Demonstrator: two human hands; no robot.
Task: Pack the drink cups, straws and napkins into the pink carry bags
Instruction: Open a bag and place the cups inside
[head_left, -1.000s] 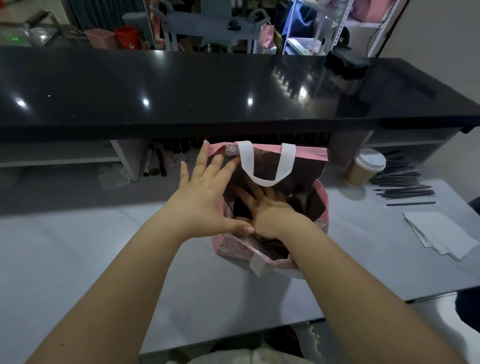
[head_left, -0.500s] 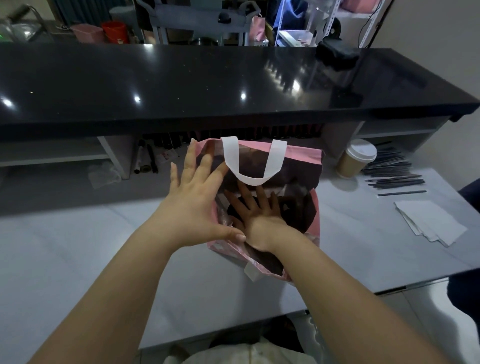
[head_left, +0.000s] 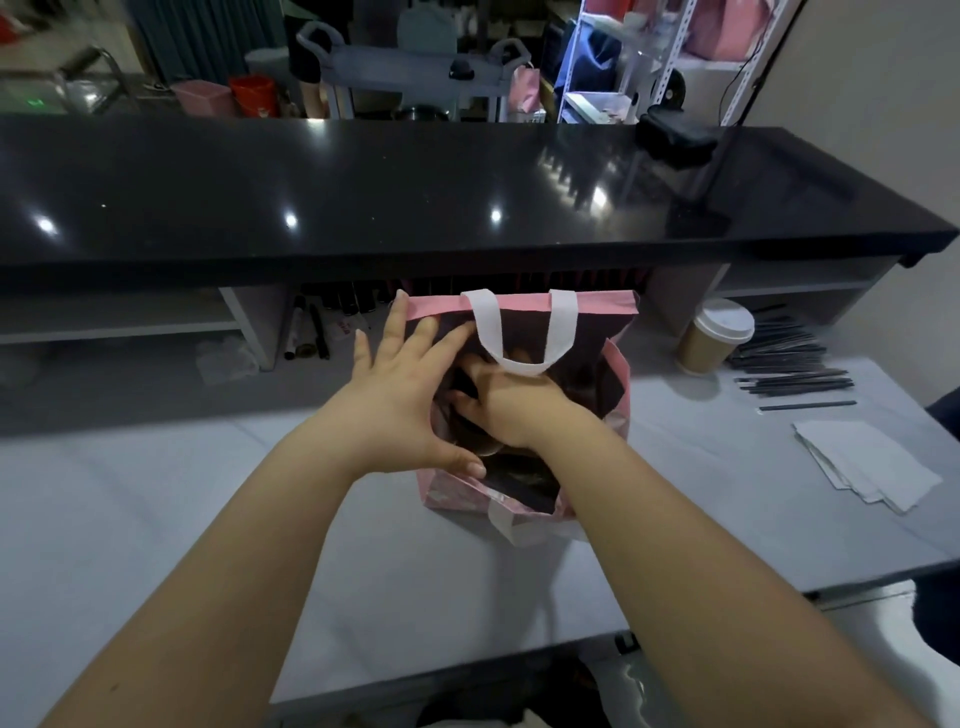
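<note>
Indoors, dim to moderate, lit from overhead. Small lamp reflections dot the glossy black counter (head_left: 363, 197), with a streaked glare patch toward its right. The grey table (head_left: 156, 519) is evenly lit, with soft shadow under the right forearm (head_left: 675, 545) and deeper shade beneath the counter's overhang. Inside the bag (head_left: 519, 303) it is dark and detail is lost. Wide-angle bowing makes the counter curve down at both ends. The background shelves (head_left: 623, 62) are soft, and the upper-left corner is smeared by blur.
</note>
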